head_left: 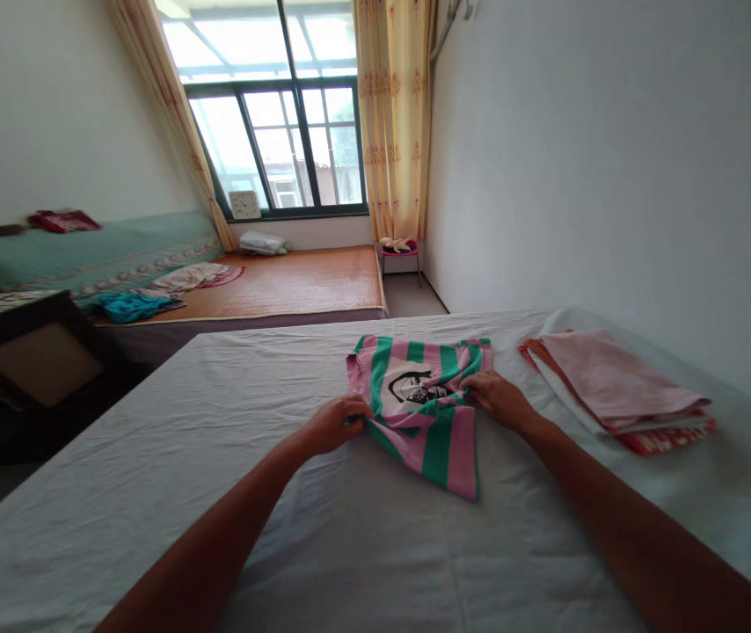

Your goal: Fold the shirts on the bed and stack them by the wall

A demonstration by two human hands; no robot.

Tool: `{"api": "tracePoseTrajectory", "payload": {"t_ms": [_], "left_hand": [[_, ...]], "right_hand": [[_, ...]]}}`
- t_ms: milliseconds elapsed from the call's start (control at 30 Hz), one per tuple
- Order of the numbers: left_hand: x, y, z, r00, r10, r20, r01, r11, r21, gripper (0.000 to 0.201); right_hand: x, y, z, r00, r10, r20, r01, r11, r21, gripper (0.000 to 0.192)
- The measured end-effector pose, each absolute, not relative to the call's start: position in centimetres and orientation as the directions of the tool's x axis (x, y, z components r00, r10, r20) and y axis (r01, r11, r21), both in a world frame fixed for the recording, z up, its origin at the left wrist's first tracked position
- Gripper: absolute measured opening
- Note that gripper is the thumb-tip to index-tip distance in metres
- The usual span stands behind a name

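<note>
Each hand, left hand (334,424) and right hand (498,396), pinches the soft striped shirt (428,413)

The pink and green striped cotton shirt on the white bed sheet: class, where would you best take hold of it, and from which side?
Probably pinch the pink and green striped cotton shirt at its two side edges, coming from the near side. It lies flat, partly folded, and the left hand and right hand already grip there.

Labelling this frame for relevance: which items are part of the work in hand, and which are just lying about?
In hand:
- striped shirt, pink and green, gripped by left hand and right hand
- stack of folded cloths, beside it
- white sheet under both

Lying about:
- clock on the sill
- teal garment
- red stool
- curtains
</note>
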State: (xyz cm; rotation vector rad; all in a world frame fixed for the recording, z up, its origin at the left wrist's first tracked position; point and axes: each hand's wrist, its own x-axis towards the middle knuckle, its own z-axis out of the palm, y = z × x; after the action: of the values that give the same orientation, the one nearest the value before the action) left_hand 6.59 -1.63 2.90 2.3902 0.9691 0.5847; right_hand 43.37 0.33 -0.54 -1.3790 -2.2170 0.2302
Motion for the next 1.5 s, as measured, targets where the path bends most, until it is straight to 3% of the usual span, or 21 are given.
{"api": "tracePoseTrajectory", "payload": {"t_ms": [167,300,367,433,533,600,700,833,933,1067,1133,1200,1367,1433,1500], "left_hand": [[1.2,-1.0,4.9,0.545,0.824,0.156,0.355,-0.395,0.847,0.025],[-1.3,-0.9,3.7,0.579,0.811,0.082,0.351,-0.339,0.873,0.027],[-1.6,-0.8,3.0,0.555,0.827,0.095,0.402,-0.366,0.839,0.03],[-1.7,-0.8,2.7,0.523,0.849,0.079,0.463,-0.361,0.81,0.033],[-2.0,-1.1,3.1,0.527,0.85,-0.018,0.565,-0.334,0.754,0.04],[-2.0,-1.5,3.6,0.541,0.838,-0.072,0.622,-0.341,0.705,0.042],[-1.6,-1.8,4.0,0.609,0.785,-0.116,0.639,-0.398,0.658,0.04],[-0.9,-1.7,4.2,0.732,0.67,-0.125,0.547,-0.468,0.694,0.03],[-1.0,-2.1,5.5,0.775,0.62,-0.122,0.466,-0.43,0.773,0.027],[-1.9,-3.6,8.9,0.822,0.568,-0.041,0.269,-0.325,0.907,0.023],[-2.2,-4.2,9.8,0.811,0.58,0.069,0.138,-0.304,0.943,0.021],[-1.9,-4.3,9.6,0.75,0.646,0.141,0.042,-0.26,0.965,0.022],[1.3,-1.1,7.8,0.469,0.883,0.007,0.021,-0.02,1.0,0.027],[2.9,0.8,9.5,0.313,0.943,0.109,-0.059,-0.095,0.994,0.029],[4.0,2.5,13.1,0.111,0.933,0.341,-0.186,-0.318,0.93,0.03]], "right_hand": [[45.5,1.0,-0.6,-0.023,0.834,0.551,0.813,0.336,-0.475,0.025],[46.4,0.6,0.2,0.17,0.811,0.56,0.759,0.255,-0.599,0.026],[46.1,-0.3,1.3,0.047,0.911,0.409,0.743,0.242,-0.624,0.03],[45.5,-1.7,2.5,-0.26,0.952,0.163,0.715,0.303,-0.63,0.034],[44.5,-3.6,3.7,-0.622,0.782,-0.044,0.638,0.473,-0.607,0.037],[44.0,-4.2,3.6,-0.68,0.732,-0.045,0.632,0.554,-0.542,0.043],[43.6,-4.0,2.7,-0.672,0.74,0.004,0.652,0.595,-0.471,0.026],[43.8,-3.4,2.7,-0.612,0.788,0.07,0.68,0.569,-0.461,0.013],[44.7,-4.1,4.8,-0.583,0.81,0.072,0.623,0.502,-0.6,0.008],[47.1,-6.1,8.2,-0.615,0.779,0.119,0.3,0.371,-0.879,0.028],[48.3,-6.6,9.0,-0.512,0.83,0.223,0.128,0.33,-0.935,0.035],[48.7,-6.2,8.8,-0.377,0.89,0.255,0.069,0.302,-0.951,0.036],[46.6,-1.2,8.1,-0.241,0.964,0.115,0.337,0.194,-0.921,0.037],[45.7,1.2,9.8,-0.048,0.96,0.274,0.303,0.276,-0.912,0.038],[45.3,2.9,12.9,0.23,0.833,0.504,0.206,0.464,-0.861,0.036]]}}
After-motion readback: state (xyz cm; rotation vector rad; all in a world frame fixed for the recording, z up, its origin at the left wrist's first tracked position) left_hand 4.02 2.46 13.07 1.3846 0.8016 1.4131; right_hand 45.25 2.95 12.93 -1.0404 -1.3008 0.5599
